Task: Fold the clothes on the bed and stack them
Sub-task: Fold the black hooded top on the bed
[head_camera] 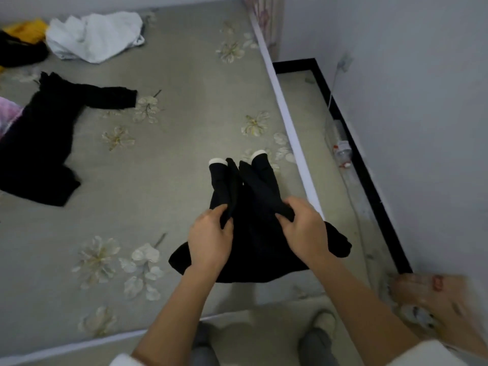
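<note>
A small black garment (253,249) with white cuffs lies on the grey flowered bed (169,159) near its right edge, with both sleeves laid over its body. My left hand (211,239) pinches the left sleeve fold. My right hand (303,225) grips the right sleeve fold. Another black garment (39,143) lies spread out at the left. A crumpled white garment (95,35) sits at the far back, beside a yellow and black pile (21,40).
The bed's right edge runs along a narrow strip of floor (330,154) against the wall, where a cable and a small bottle (343,151) lie. A pink item (8,112) shows at the left edge. A patterned object (435,307) is at the lower right.
</note>
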Motion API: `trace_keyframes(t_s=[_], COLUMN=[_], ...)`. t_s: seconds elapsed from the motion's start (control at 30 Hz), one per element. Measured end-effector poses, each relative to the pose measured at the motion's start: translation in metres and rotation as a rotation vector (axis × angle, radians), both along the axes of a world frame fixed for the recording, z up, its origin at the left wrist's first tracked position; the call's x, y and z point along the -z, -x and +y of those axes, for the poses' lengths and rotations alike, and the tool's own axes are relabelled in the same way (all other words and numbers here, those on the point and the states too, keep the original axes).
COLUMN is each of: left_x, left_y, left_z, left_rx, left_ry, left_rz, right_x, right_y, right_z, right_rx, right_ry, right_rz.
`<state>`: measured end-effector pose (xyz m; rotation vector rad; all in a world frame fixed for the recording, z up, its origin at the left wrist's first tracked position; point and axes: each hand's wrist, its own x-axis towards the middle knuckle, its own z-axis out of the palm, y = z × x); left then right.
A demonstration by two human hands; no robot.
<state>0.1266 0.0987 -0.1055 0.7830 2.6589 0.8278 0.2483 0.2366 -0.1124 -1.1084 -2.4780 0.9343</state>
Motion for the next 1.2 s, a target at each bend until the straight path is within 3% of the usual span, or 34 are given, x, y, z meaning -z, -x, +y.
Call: trace_keyframes(t_s=[0.27, 0.5, 0.83, 1.2], left_x=[-0.016, -0.034, -0.062, -0.074], left_y=[-0.161, -0.18, -0.118, 0.034], left_z=[0.123, 0.194, 0.304, 0.471], left_rx=[0.016, 0.033, -0.1, -0.307], left_ry=[0.039, 0.024, -0.066, -0.054], left_rz=[-0.038, -0.049, 0.071, 0.07], right_x=[-0.028, -0.051, -0.074, -0.075], right_y=[-0.157, -0.183, -0.107, 0.07], right_z=[0.113, 0.184, 0.308, 0.505], right_rx=[0.021, -0.004, -0.195, -0.388], right_ry=[0.02, 0.033, -0.119, -0.107], right_rz=[-0.08, -0.107, -0.095, -0.133])
